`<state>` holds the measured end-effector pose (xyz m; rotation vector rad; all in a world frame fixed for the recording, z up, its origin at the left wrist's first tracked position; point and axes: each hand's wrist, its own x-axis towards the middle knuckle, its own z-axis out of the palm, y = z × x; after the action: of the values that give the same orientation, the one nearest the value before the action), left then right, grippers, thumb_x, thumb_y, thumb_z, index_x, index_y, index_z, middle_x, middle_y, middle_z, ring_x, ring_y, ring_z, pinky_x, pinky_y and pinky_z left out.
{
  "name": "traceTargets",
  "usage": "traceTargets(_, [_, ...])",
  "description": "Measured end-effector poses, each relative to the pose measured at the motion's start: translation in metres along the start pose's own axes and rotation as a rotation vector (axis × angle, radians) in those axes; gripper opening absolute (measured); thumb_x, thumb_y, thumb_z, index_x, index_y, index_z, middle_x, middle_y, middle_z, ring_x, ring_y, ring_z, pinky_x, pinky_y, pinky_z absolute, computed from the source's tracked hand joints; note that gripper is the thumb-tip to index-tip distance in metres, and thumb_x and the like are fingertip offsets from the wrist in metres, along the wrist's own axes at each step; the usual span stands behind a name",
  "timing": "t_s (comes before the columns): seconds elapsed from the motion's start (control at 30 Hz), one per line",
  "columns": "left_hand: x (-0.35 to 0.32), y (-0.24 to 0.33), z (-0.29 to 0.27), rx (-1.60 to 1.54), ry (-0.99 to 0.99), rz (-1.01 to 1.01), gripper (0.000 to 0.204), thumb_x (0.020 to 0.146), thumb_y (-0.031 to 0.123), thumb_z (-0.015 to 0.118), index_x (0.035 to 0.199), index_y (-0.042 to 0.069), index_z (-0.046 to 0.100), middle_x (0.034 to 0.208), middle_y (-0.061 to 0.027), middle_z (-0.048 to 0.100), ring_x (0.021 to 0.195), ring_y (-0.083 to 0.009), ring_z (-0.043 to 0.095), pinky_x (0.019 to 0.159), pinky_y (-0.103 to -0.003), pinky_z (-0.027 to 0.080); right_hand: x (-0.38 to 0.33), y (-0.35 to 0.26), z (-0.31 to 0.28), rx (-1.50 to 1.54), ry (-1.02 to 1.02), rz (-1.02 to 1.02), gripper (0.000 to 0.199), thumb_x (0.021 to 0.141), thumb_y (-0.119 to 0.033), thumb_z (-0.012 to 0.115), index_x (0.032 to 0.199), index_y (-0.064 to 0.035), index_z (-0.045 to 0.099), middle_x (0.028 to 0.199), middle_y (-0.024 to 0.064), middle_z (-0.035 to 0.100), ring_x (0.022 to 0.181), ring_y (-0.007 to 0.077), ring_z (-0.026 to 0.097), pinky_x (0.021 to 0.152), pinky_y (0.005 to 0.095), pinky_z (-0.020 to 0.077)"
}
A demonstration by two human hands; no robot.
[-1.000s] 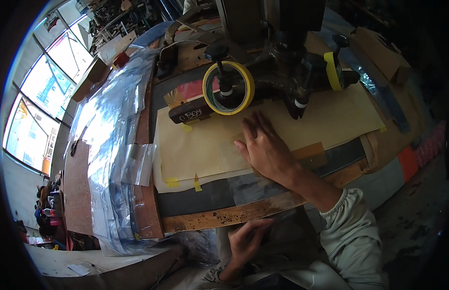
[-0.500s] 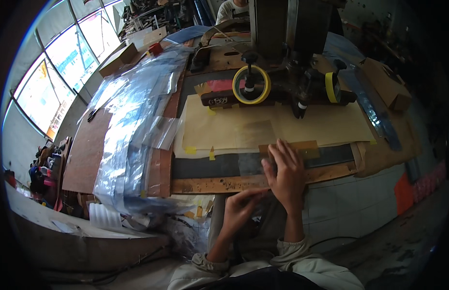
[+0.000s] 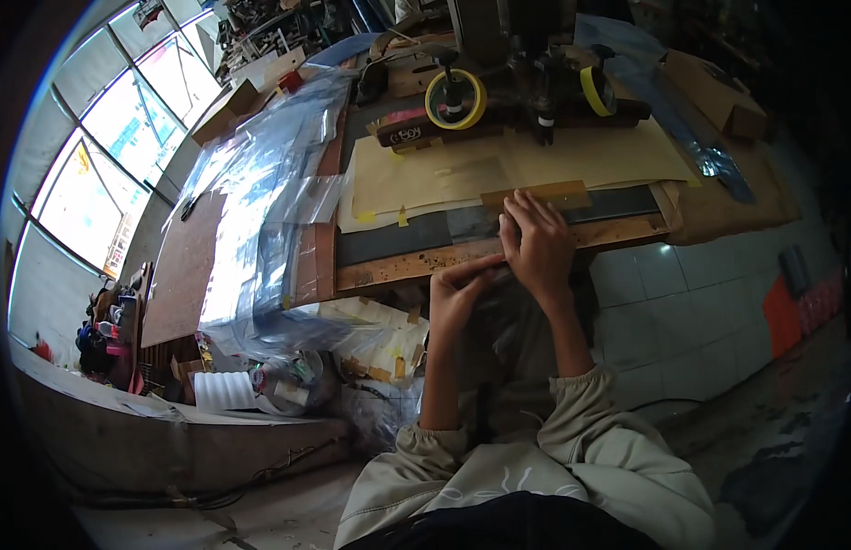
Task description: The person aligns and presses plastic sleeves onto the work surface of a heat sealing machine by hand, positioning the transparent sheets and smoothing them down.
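At the bench's near edge, a sheet of clear plastic film point(image 3: 471, 223) lies over a dark grey strip point(image 3: 398, 237) and the edge of the tan paper point(image 3: 425, 183). My right hand point(image 3: 538, 246) rests on the film with its fingers stretched forward, their tips at a brown translucent tape strip point(image 3: 563, 195). Just left of it, my left hand point(image 3: 456, 289) is closed, thumb and fingers pinching at the film's near edge by the wooden bench edge point(image 3: 398, 268). Its fingertips are close to the right wrist, and what lies between them is partly hidden.
Behind the paper stands a dark clamping bar point(image 3: 416, 133) with yellow tape rolls point(image 3: 481, 101) hung on its knobs. Layered clear plastic bags point(image 3: 251, 229) cover the bench's left side. An open cardboard box point(image 3: 719, 92) sits at the far right. White foam point(image 3: 226, 391) lies below left.
The whole view has shifted, so the bench sits higher in the picture. My right hand stays on the film; my left hand's fingers have straightened slightly toward the right.
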<state>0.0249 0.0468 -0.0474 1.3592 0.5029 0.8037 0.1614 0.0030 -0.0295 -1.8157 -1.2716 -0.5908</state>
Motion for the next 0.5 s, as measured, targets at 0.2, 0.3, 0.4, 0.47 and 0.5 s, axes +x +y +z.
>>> traceTargets(0.2, [-0.0040,0.0035,-0.0004,-0.031,-0.014,-0.012,0.019,0.081,-0.001,0.057,0.098,-0.001,0.067,0.085,-0.0035,0.067,0.077,-0.0044,0.057,0.070,-0.018,0.044,-0.0042,-0.0025,-0.0039,-0.045,-0.012,-0.026,0.030,0.082,-0.020,0.053,0.102,0.0003,0.062,0.109,0.0146,0.061,0.106,0.0272,0.055,0.095,0.0391,0.0386])
traceTargets(0.3, [-0.0034,0.0042,-0.0011,-0.056,-0.004,0.004,0.018,0.082,-0.001,0.057,0.097,-0.001,0.067,0.083,-0.0033,0.066,0.075,-0.0042,0.056,0.069,-0.018,0.044,-0.0035,-0.0037,-0.0025,-0.038,-0.014,-0.026,0.030,0.082,-0.020,0.053,0.102,0.0005,0.062,0.109,0.0150,0.061,0.106,0.0275,0.055,0.095,0.0391,0.0385])
traceTargets(0.4, [-0.0022,0.0040,-0.0005,-0.073,-0.008,-0.007,0.018,0.082,0.000,0.057,0.097,-0.001,0.067,0.082,-0.0021,0.066,0.074,-0.0035,0.056,0.067,-0.017,0.044,-0.0022,-0.0024,-0.0031,-0.053,-0.008,-0.040,0.029,0.083,-0.020,0.053,0.102,-0.0002,0.062,0.109,0.0147,0.061,0.107,0.0272,0.055,0.095,0.0393,0.0386])
traceTargets(0.47, [-0.0014,0.0016,-0.0021,-0.053,-0.021,0.020,0.017,0.082,0.000,0.056,0.096,-0.001,0.067,0.080,-0.0009,0.065,0.072,-0.0028,0.055,0.066,-0.017,0.044,-0.0031,-0.0029,-0.0019,-0.045,-0.010,-0.028,0.029,0.083,-0.020,0.053,0.103,-0.0007,0.062,0.110,0.0147,0.061,0.107,0.0269,0.055,0.095,0.0393,0.0387])
traceTargets(0.5, [-0.0006,0.0011,-0.0023,-0.054,-0.019,0.022,0.017,0.082,0.000,0.056,0.096,-0.001,0.067,0.080,-0.0009,0.065,0.072,-0.0028,0.055,0.066,-0.017,0.044,-0.0024,-0.0026,-0.0014,-0.045,-0.009,-0.031,0.029,0.083,-0.020,0.053,0.103,-0.0007,0.062,0.110,0.0147,0.061,0.107,0.0269,0.055,0.095,0.0393,0.0387])
